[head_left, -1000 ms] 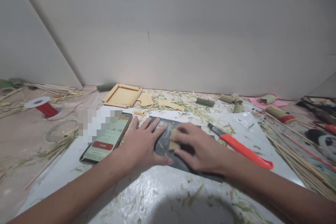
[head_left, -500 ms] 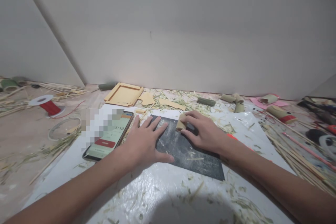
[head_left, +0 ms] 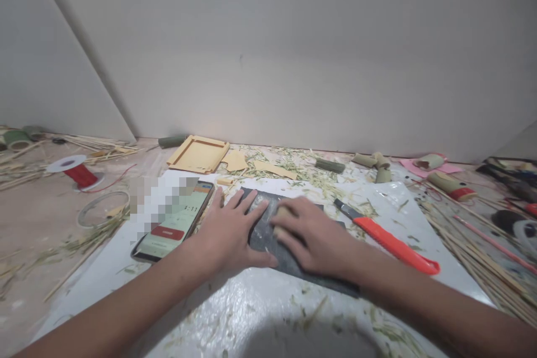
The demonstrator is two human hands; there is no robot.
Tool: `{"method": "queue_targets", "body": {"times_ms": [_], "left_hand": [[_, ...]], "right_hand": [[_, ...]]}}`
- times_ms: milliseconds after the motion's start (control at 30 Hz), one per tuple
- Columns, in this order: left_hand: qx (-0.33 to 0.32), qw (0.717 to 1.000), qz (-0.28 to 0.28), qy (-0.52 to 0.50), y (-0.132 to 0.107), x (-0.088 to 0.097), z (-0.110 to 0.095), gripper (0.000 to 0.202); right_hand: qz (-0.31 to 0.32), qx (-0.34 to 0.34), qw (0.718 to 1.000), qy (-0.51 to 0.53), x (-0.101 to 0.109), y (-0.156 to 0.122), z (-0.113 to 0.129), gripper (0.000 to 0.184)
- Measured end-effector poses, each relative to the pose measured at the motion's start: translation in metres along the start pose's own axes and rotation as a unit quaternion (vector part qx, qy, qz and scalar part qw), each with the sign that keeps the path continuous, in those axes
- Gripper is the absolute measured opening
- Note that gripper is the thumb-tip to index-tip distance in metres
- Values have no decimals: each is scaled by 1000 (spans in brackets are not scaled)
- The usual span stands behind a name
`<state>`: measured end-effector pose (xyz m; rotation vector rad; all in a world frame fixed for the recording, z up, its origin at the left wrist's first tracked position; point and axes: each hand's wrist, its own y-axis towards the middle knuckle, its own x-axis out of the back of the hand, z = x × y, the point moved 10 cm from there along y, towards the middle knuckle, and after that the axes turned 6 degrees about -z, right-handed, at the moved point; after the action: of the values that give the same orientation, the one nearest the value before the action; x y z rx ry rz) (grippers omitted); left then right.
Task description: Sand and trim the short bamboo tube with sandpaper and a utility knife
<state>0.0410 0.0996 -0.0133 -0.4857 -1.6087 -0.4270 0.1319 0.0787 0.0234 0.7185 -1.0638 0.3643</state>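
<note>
A dark sheet of sandpaper [head_left: 262, 235] lies on the white covering [head_left: 235, 302], dusted with pale powder. My left hand [head_left: 230, 229] is spread flat over its left part, fingers apart. On the sheet's middle, my right hand [head_left: 310, 229] grips a short bamboo tube [head_left: 285, 217], mostly hidden under the fingers. To the right of that hand lies a utility knife [head_left: 396, 246] with an orange-red handle and its dark tip pointing back left. Left of my left hand is a phone [head_left: 180, 221] with a lit screen.
Behind the sheet are a yellow tray-like frame [head_left: 201, 154], green shavings [head_left: 289, 159] and bamboo pieces [head_left: 330, 165]. A red ribbon spool [head_left: 79, 172] and a tape ring [head_left: 104, 208] stand left. Thin sticks [head_left: 482, 265] lie right. A wall [head_left: 268, 56] closes off the back.
My right hand has slid the bamboo tube nearer to me and slightly left across the sandpaper. The utility knife, mostly covered by my right arm before, now shows. My left hand stays put.
</note>
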Motion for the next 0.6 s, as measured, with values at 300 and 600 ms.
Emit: {"method": "queue_targets", "body": {"times_ms": [300, 600], "left_hand": [[1, 1000, -2, 9, 0, 2, 0, 107], [6, 1000, 9, 22, 0, 2, 1, 109]], "right_hand": [[-6, -34, 999, 4, 6, 0, -9, 21], [-8, -43, 999, -27, 8, 2, -30, 28]]}}
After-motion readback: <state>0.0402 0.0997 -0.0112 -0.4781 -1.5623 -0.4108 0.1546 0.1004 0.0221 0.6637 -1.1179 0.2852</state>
